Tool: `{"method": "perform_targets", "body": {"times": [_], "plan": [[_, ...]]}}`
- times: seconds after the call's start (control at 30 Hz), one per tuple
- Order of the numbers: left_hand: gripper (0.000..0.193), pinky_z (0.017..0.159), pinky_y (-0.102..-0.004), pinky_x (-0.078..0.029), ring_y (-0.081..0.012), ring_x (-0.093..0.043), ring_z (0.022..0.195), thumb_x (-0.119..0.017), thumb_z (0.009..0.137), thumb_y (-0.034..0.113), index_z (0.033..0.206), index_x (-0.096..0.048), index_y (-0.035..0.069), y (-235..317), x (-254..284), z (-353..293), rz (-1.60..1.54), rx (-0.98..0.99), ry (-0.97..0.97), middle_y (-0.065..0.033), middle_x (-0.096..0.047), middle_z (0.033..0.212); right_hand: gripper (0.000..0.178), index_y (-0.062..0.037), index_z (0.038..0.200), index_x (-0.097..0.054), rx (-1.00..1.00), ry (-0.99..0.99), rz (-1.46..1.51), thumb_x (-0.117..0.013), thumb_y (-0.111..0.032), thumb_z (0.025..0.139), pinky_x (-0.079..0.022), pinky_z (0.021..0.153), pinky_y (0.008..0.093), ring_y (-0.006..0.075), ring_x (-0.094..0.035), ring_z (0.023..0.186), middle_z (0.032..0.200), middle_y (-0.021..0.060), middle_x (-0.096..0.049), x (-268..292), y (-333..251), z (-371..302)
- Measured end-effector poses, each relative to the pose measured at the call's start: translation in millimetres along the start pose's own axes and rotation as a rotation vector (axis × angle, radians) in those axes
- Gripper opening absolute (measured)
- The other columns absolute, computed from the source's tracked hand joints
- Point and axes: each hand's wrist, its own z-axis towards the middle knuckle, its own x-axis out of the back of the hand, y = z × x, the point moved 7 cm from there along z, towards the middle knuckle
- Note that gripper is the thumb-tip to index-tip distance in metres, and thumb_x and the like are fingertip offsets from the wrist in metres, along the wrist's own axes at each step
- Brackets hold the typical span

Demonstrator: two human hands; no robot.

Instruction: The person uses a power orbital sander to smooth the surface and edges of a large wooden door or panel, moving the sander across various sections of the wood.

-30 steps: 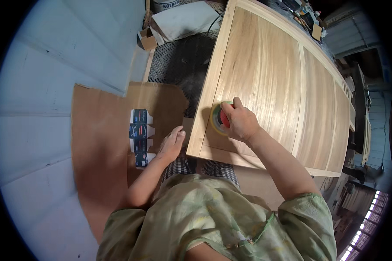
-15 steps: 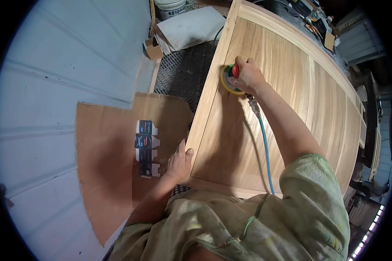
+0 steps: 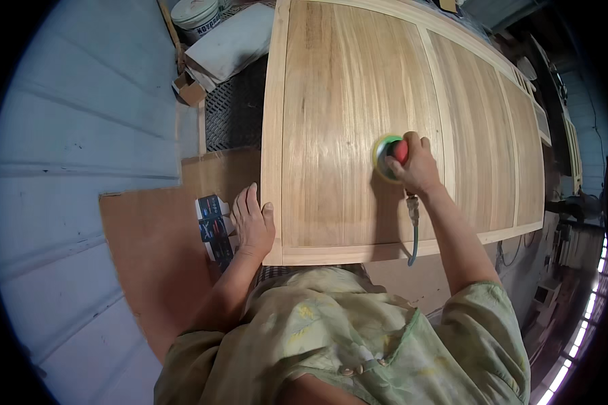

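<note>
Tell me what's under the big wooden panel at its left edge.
A dark metal grid shows beside the wooden panel and runs beneath it. The left hand rests at the near corner. Anything farther under is covered.

Wooden panel (image 3: 358,135): broad bare surface open on all sides of the sander (image 3: 387,156), which the right hand (image 3: 415,165) covers. Hose (image 3: 412,229) trails across the near edge beside the right forearm. Left hand (image 3: 252,223) blocks the near left corner. Left of panel: small printed box (image 3: 213,229), bucket (image 3: 196,13), folded sack (image 3: 233,40).

A woodworking shop: a bare panelled door (image 3: 385,101) under a round sander (image 3: 388,156).
</note>
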Motion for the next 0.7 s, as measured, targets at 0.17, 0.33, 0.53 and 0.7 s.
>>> {"method": "perform_targets", "body": {"times": [0.17, 0.33, 0.53, 0.7], "plan": [[0.076, 0.100, -0.0450, -0.036, -0.0327, -0.048, 0.116, -0.062, 0.078, 0.013, 0.144, -0.026, -0.001, 91.5, 22.1, 10.7, -0.350, -0.331, -0.174, -0.0213, -0.038, 0.137, 0.061, 0.0006, 0.123, -0.049, -0.114, -0.003, 0.368, -0.051, -0.049, 0.088, -0.042, 0.098, 0.0427, 0.0389, -0.053, 0.111, 0.122, 0.0244, -0.050, -19.2, -5.7, -16.0], [0.099, 0.098, -0.0441, -0.045, -0.0400, -0.054, 0.107, -0.071, 0.071, 0.010, 0.147, -0.008, -0.001, 123.9, 5.9, 29.6, -0.279, -0.238, -0.305, -0.0267, -0.027, 0.142, 0.042, 0.0008, 0.111, -0.062, 0.128, -0.246, 0.969, -0.053, -0.033, 0.089, -0.043, 0.096, 0.0417, 0.0386, -0.056, 0.109, 0.113, 0.0256, -0.060, -84.9, -120.4, -24.5], [0.065, 0.086, -0.0485, -0.050, -0.0455, -0.056, 0.103, -0.070, 0.072, 0.015, 0.124, -0.035, 0.000, 135.3, 3.9, 65.4, 0.091, -0.067, -0.341, -0.0244, -0.044, 0.122, 0.041, 0.0051, 0.119, -0.049, 0.218, 0.032, 1.184, -0.043, -0.026, 0.094, -0.040, 0.094, 0.0438, 0.0422, -0.054, 0.104, 0.111, 0.0294, -0.056, -65.7, -111.7, -75.9], [0.072, 0.086, -0.0470, -0.051, -0.0433, -0.058, 0.102, -0.069, 0.071, 0.018, 0.133, -0.037, 0.000, 224.4, -55.3, 40.0, 0.005, -0.396, -0.347, -0.0231, -0.043, 0.126, 0.040, 0.0033, 0.121, -0.050, 0.327, -0.770, 1.000, -0.038, -0.028, 0.100, -0.039, 0.100, 0.0418, 0.0380, -0.052, 0.114, 0.115, 0.0255, -0.056, -106.0, -45.1, -212.7]]}}
